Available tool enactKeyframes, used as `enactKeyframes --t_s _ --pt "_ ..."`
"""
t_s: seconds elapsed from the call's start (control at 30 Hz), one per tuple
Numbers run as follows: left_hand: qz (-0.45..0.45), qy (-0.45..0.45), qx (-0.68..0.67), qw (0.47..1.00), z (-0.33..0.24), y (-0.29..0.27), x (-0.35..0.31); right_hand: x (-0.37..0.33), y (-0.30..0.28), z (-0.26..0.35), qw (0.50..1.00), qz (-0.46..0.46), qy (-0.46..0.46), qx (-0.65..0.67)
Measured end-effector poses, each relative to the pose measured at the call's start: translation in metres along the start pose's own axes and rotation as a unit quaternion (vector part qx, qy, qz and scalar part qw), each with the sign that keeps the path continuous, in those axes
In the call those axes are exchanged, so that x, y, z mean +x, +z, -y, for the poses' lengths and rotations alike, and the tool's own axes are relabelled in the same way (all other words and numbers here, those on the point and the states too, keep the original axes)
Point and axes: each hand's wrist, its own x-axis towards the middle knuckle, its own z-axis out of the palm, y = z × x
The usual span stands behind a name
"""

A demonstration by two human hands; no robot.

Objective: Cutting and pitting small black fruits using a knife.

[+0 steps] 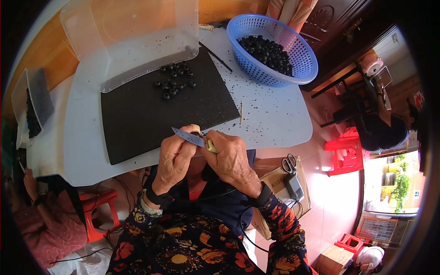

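Above the table's front edge, my right hand [229,158] is closed round the yellow-green handle of a small knife [187,136], whose blade points left. My left hand [176,158] is closed too, pinching a small black round piece [196,134] right beside the blade. A tan cover wraps one left fingertip. Much of the piece is hidden by fingers and knife. Beyond my hands lies a black mat [146,114], bearing several loose black ring-like pieces [172,87] near its far side. More black pieces [266,52] fill the bottom of a blue plastic basket [247,68] at the far right.
A clear plastic bin [133,46] stands on its side behind the mat. Black crumbs, a dark strip [215,57] and a thin stick [241,112] lie on the table [284,119]. Scissors [289,163] rest on a carton at right. Other people sit left and far right.
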Motion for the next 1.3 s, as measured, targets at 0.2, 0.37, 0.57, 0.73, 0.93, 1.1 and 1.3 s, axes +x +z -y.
enactKeyframes --t_s 0.2,0.37,0.57,0.73,0.93,1.1,1.3 --pt "-0.008 0.025 0.027 0.999 -0.014 -0.001 0.0 0.0 0.002 -0.006 0.999 -0.019 -0.034 0.024" --pt "0.031 0.048 -0.025 0.998 -0.028 0.004 -0.005 0.013 -0.004 -0.017 0.992 -0.091 0.056 0.072" --pt "0.03 0.038 -0.031 0.998 -0.017 0.004 -0.002 0.007 0.001 -0.022 0.97 -0.086 0.085 0.213" --pt "0.034 0.038 0.04 0.998 -0.007 -0.002 -0.004 0.005 -0.002 0.001 0.929 -0.052 0.093 0.355" --pt "0.024 0.047 0.071 0.996 -0.004 0.002 -0.004 0.005 0.004 0.001 0.947 0.014 0.099 0.304" --pt "0.015 0.019 0.039 0.999 -0.008 0.005 -0.002 -0.001 0.01 -0.008 0.914 -0.016 0.134 0.382" --pt "0.028 -0.028 0.036 0.999 -0.007 0.001 -0.001 0.007 -0.003 0.006 0.953 -0.033 0.104 0.284"
